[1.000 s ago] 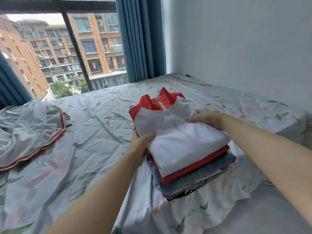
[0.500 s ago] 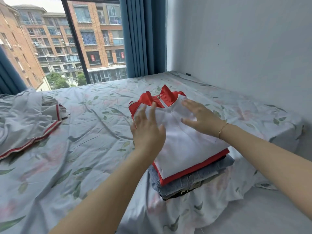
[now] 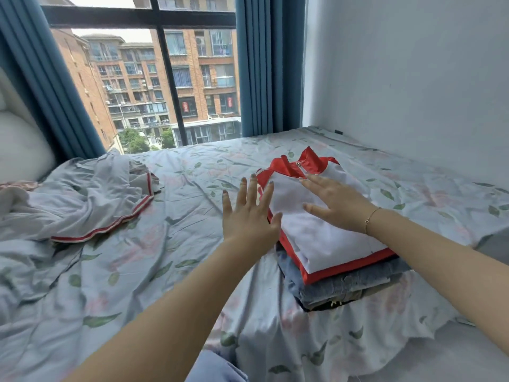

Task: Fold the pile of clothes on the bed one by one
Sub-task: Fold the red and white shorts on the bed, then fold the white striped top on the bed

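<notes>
The folded white-and-red jacket (image 3: 327,230) lies on top of a stack of folded clothes (image 3: 347,285) near the right edge of the bed (image 3: 192,271), with its red collar pointing toward the window. The right hand (image 3: 337,206) rests flat on the jacket, fingers straight and spread, gripping nothing. The left hand (image 3: 249,216) hovers at the jacket's left edge, fingers apart and empty; whether it touches the cloth I cannot tell. The step looks like smoothing and squaring the top piece: it is best to press evenly with the flat palm, stroke from the middle outward, and steady the stack's side so that the layers below do not slide. The grey garment with red trim (image 3: 91,199) lies crumpled well apart on the left, seemingly the next one to fold
</notes>
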